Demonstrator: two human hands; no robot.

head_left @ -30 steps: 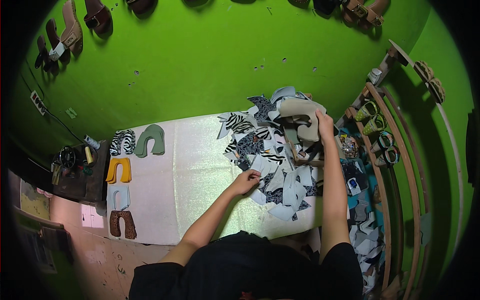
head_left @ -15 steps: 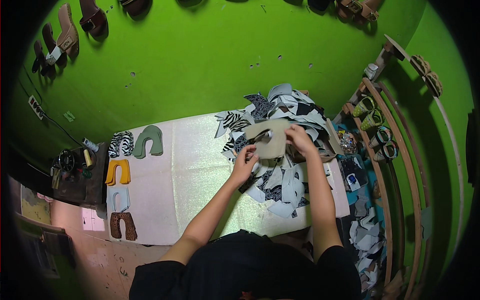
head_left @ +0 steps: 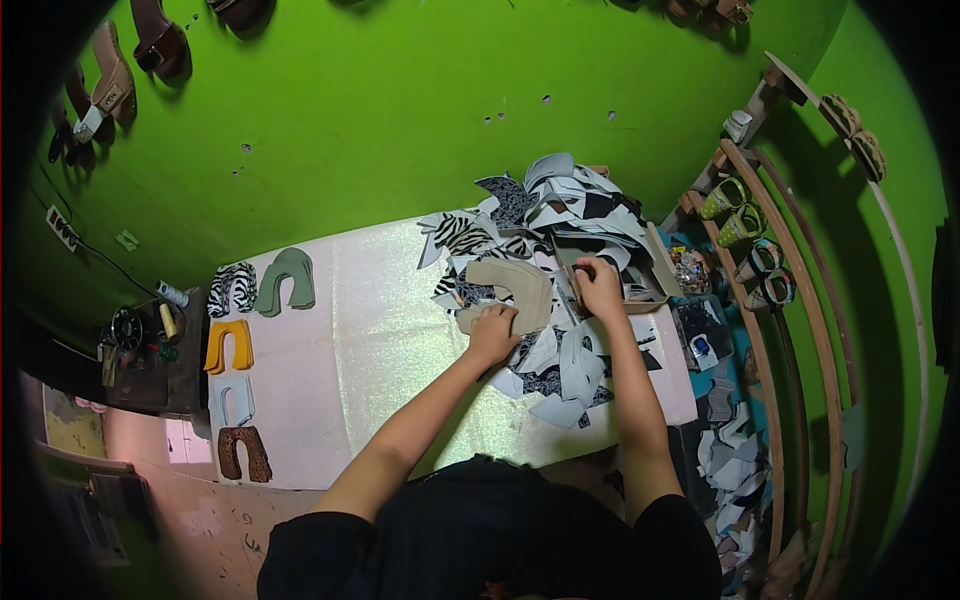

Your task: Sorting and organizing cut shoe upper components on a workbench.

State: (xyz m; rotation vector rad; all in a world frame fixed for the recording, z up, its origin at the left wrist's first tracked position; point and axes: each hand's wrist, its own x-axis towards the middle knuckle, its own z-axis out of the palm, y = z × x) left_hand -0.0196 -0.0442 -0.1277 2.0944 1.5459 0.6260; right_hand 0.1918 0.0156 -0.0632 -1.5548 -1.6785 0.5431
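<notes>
Curved stack, right: plain beige curved piece [head_left: 536, 294]. Scraps [head_left: 578, 372], right: pale grey, zebra stripe, black-and-grey print. Left, far to near: black-and-white zebra-striped pieces [head_left: 235, 273], beside grey-green pieces [head_left: 286, 262]; mustard-yellow pieces [head_left: 230, 331]; pale grey pieces [head_left: 232, 386]; dark-spotted brown pieces [head_left: 240, 438]. Wall [head_left: 380, 130], far: bright green.

I wear a black shirt [head_left: 475, 535] with short sleeves [head_left: 312, 548] and a small reddish mark [head_left: 493, 590]; my fingers [head_left: 492, 317] are bare.

Green walls [head_left: 380, 130], wooden rack [head_left: 828, 395] right, pinkish floor [head_left: 185, 515].
</notes>
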